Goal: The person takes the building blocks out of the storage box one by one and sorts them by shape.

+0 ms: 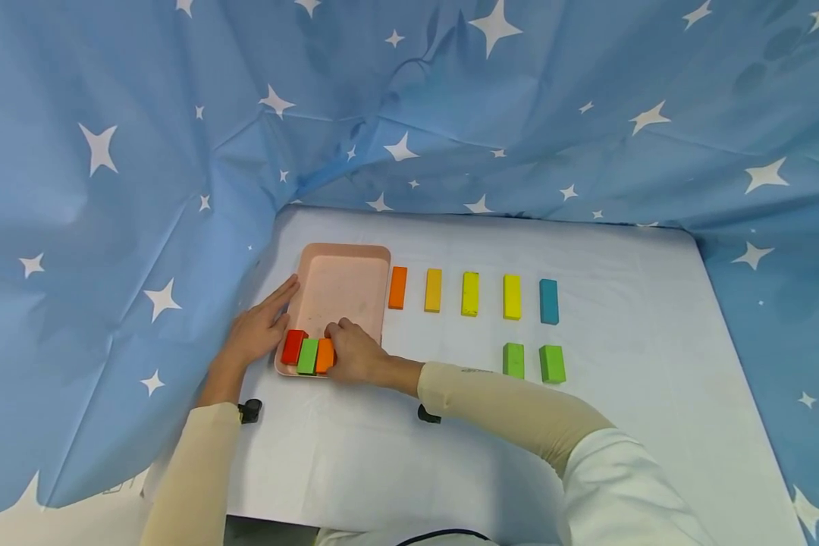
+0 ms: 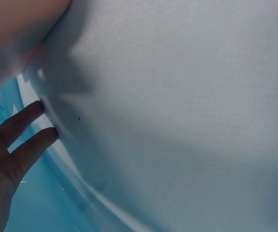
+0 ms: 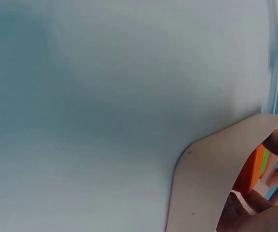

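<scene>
A pink tray (image 1: 341, 292) lies at the left of the table. Along its near end, a red block (image 1: 292, 349), a green block (image 1: 308, 356) and an orange block (image 1: 324, 355) stand side by side. My right hand (image 1: 356, 353) reaches into the tray and grips the orange block; in the right wrist view, fingers wrap that orange block (image 3: 247, 171) behind the tray wall (image 3: 206, 169). My left hand (image 1: 254, 334) rests at the tray's left edge with fingers extended. The left wrist view shows this left hand (image 2: 13, 150) with its fingers spread beside the tray.
Right of the tray runs a row: an orange block (image 1: 397, 288), an amber block (image 1: 433, 290), two yellow blocks (image 1: 470, 294) and a blue block (image 1: 549, 302). Nearer me stand two green blocks (image 1: 553, 365). A blue starred curtain (image 1: 409, 114) hangs behind the white table (image 1: 628, 303).
</scene>
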Available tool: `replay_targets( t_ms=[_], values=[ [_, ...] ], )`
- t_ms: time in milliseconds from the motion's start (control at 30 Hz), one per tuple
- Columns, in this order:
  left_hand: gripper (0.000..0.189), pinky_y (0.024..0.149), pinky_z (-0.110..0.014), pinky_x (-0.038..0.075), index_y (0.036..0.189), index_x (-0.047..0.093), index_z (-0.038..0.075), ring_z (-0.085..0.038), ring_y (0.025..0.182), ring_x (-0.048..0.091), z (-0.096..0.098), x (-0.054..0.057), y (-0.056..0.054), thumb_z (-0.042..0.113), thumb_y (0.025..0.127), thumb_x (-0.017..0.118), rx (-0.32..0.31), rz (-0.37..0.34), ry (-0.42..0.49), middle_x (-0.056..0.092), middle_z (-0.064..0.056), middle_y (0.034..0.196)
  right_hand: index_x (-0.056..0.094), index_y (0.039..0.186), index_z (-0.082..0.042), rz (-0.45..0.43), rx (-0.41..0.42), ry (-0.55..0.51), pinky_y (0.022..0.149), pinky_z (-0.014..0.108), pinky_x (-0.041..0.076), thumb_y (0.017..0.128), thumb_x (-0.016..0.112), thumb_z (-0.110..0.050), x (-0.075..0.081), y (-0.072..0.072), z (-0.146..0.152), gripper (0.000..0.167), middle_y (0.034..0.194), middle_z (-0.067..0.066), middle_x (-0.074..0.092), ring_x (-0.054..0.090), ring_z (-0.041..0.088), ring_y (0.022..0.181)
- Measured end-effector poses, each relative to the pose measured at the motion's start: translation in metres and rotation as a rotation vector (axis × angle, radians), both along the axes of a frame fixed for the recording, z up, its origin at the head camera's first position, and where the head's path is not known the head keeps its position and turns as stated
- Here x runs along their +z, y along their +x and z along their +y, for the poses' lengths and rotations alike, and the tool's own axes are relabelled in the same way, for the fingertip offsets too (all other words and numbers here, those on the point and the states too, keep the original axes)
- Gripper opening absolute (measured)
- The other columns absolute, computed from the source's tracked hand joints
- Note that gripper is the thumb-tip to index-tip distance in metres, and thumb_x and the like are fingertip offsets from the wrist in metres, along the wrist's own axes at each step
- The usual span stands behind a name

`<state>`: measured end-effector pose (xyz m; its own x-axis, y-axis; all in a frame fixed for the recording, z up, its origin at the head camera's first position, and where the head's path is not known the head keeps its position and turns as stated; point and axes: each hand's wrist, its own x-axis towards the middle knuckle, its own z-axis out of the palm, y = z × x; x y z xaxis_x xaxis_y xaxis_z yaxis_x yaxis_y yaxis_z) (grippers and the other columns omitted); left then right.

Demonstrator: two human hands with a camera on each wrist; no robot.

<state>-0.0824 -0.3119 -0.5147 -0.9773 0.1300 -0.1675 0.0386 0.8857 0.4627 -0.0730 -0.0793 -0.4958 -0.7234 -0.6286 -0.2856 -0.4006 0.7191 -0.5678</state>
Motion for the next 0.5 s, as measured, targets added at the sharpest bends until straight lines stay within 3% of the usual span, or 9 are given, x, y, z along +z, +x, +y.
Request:
replay_targets(
  t_ms=[233, 500],
  values=[
    [0.064, 0.089, -0.059, 0.052, 0.167, 0.024, 0.024, -0.044, 0.147, 0.044, 0.0005, 0.0019, -0.0006, 0.017, 0.107, 0.044, -0.010, 0.005, 0.002, 0.018, 0.005, 0.175, 0.057, 0.140, -0.004, -0.001, -0.020, 0.000, 0.088, 0.019, 0.054, 0.085, 0.084, -0.022, 0.0041, 0.0012, -0.0044, 0.064, 0.119, 0.006, 0.063, 0.058, 0.013, 0.097],
    [0.065, 0.100, -0.070, 0.046, 0.167, 0.023, 0.026, -0.045, 0.150, 0.040, 0.0014, 0.0025, 0.0008, 0.017, 0.106, 0.043, -0.004, 0.000, 0.008, 0.018, 0.004, 0.175, 0.056, 0.141, -0.003, -0.008, -0.045, 0.038, 0.081, 0.019, 0.054, 0.085, 0.082, -0.018, 0.0049, 0.0038, -0.0071, 0.063, 0.119, 0.007, 0.061, 0.056, 0.012, 0.091]
  ],
)
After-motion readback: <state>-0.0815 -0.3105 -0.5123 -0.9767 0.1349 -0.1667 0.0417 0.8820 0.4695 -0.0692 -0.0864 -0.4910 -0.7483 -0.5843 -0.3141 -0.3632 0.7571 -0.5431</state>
